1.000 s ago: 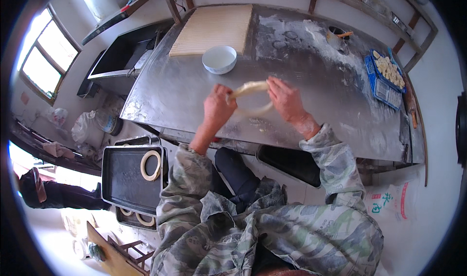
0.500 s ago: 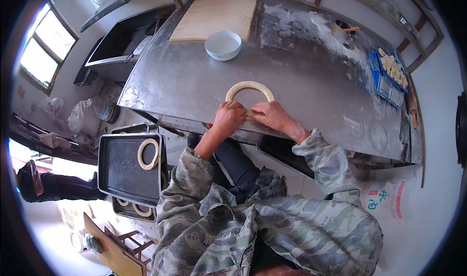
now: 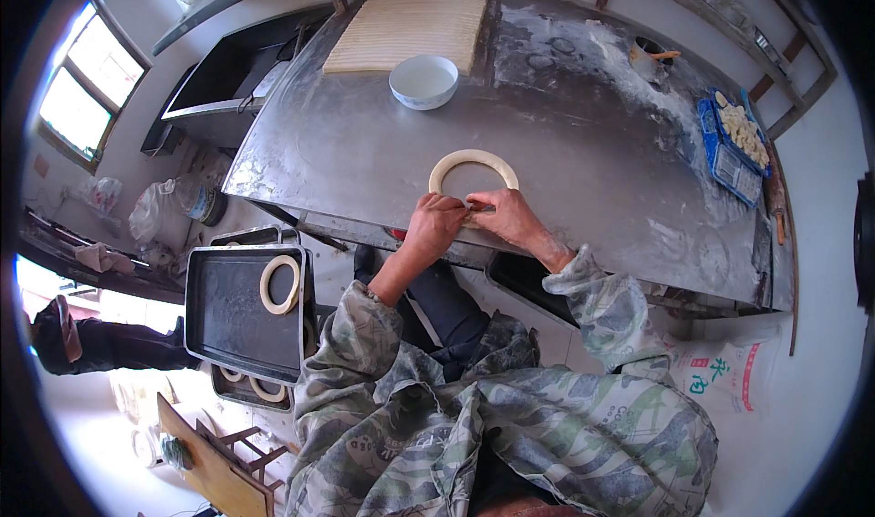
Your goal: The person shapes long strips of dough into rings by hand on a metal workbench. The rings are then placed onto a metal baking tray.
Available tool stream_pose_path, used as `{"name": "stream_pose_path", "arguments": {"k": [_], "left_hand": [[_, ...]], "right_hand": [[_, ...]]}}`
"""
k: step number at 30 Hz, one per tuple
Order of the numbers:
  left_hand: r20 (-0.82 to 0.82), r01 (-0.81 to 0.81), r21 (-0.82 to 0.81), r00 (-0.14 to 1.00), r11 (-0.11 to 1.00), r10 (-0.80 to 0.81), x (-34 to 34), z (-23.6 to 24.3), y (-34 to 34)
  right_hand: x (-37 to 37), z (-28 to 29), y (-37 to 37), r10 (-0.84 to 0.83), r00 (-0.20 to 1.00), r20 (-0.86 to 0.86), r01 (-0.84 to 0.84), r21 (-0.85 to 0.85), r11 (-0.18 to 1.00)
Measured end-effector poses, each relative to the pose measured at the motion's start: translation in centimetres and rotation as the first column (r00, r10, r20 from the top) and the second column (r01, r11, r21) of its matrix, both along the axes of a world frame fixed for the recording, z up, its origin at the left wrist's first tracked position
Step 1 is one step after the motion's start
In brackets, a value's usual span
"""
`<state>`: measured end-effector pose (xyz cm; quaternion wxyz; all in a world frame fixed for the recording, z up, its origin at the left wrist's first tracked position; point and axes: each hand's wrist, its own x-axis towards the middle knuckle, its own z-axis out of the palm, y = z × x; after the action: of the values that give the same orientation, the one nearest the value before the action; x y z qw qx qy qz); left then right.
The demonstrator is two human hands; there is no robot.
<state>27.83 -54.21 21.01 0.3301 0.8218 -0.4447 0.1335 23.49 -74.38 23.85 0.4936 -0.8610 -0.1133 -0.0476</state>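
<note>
A pale dough ring [image 3: 473, 157] lies flat on the steel worktop [image 3: 602, 180], close to its front edge. My left hand [image 3: 433, 227] and my right hand [image 3: 507, 218] meet at the near side of the ring, fingers curled and pinching the dough there; the pinched part is mostly hidden under them. A white-and-blue bowl [image 3: 424, 87] stands beyond the ring. A large sheet of pale, ridged dough [image 3: 406, 20] lies at the back of the worktop.
Stacked dark trays [image 3: 239, 312] with dough rings stand low left. A blue container [image 3: 727, 166] of dough pieces, a rolling pin [image 3: 777, 216] and a pot [image 3: 645, 56] are on the worktop's right. A black basin [image 3: 235, 66], wooden stand [image 3: 205, 462] and plastic sack [image 3: 720, 380] surround it.
A second ago both hands held the ring lifted and apart. It now lies on the worktop, with my hands drawn together at its near side.
</note>
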Motion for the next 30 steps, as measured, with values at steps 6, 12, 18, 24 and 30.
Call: {"name": "stream_pose_path", "arguments": {"k": [6,12,18,24,30], "left_hand": [[-0.027,0.002,-0.016,1.000,1.000,-0.002,-0.2,-0.2,-0.1],[-0.046,-0.001,0.026,0.999,1.000,0.002,-0.8,0.8,-0.4],[-0.067,-0.041,0.094,0.997,0.995,0.048,-0.7,0.8,-1.0],[0.033,-0.094,0.141,0.995,0.986,0.091,-1.5,0.8,-2.1],[0.147,-0.087,0.095,0.986,0.992,0.072,-1.5,-0.2,-2.3]], "right_hand": [[0.5,-0.5,0.9,0.027,1.000,-0.012,-0.028,-0.163,0.986],[0.3,0.4,-0.9,0.008,0.997,0.081,0.001,-0.110,0.994],[-0.7,1.0,-1.7,0.048,0.993,-0.106,-0.057,-0.080,0.995],[-0.7,0.6,-2.2,0.041,0.997,-0.065,-0.048,-0.112,0.993],[-0.8,-0.2,-1.7,0.038,0.993,0.113,-0.007,-0.264,0.965]]}}
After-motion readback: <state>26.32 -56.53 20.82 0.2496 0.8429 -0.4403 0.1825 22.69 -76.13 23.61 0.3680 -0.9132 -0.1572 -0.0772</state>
